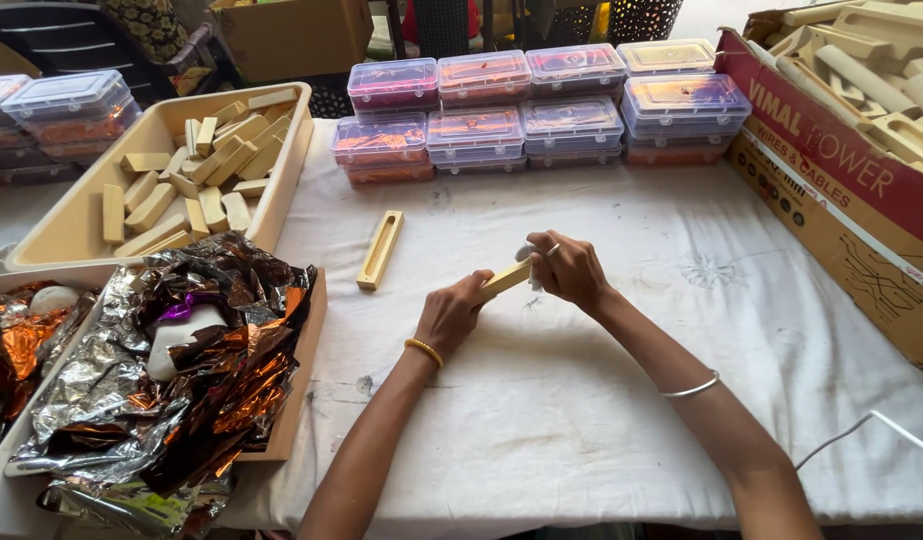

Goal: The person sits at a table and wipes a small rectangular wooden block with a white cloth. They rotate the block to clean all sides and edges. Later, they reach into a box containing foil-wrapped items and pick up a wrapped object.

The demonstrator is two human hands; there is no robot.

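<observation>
From the head camera, the left hand (450, 312) is curled shut around one end of a small yellow wooden block (506, 279). The right hand (567, 268) pinches the other end, with a bit of white cloth (525, 252) under its fingers. The block is just above the desk (542, 400), which has a white sheet on it. A long wooden holder (380, 249) lies near, left of the block. Further left are a tray of blocks (82, 235) and shiny foil (172, 370). Behind the block stand clear plastic boxes (542, 105).
</observation>
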